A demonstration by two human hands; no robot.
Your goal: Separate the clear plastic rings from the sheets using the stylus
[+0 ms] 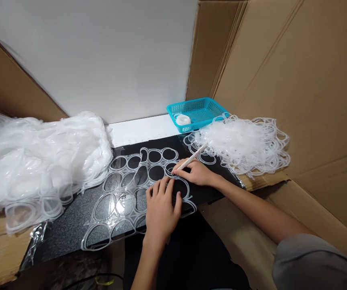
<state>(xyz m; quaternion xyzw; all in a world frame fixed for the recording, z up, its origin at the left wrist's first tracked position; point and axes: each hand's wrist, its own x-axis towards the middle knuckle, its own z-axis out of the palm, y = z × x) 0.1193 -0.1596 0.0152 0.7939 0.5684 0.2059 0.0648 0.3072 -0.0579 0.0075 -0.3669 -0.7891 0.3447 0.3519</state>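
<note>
A clear sheet of joined translucent rings (pixel 117 211) lies flat on the black board (pixel 61 225). My left hand (pixel 162 205) rests palm down on the sheet's near right part, its fingers stretched out and spread. My right hand (pixel 196 172) grips a thin white pen-like stick (pixel 193 156) whose upper end slants away to the right. Its lower end is at a ring near the sheet's right side. The exact tip is hidden by my fingers.
A big heap of similar translucent ring sheets (pixel 46 155) stands at the left. On the right lies a looser pile of ring-shaped webbing (pixel 242 141). Behind it is a blue plastic basket (pixel 197 105) holding a white roll (pixel 183 119). Cardboard walls (pixel 312 80) enclose the right side.
</note>
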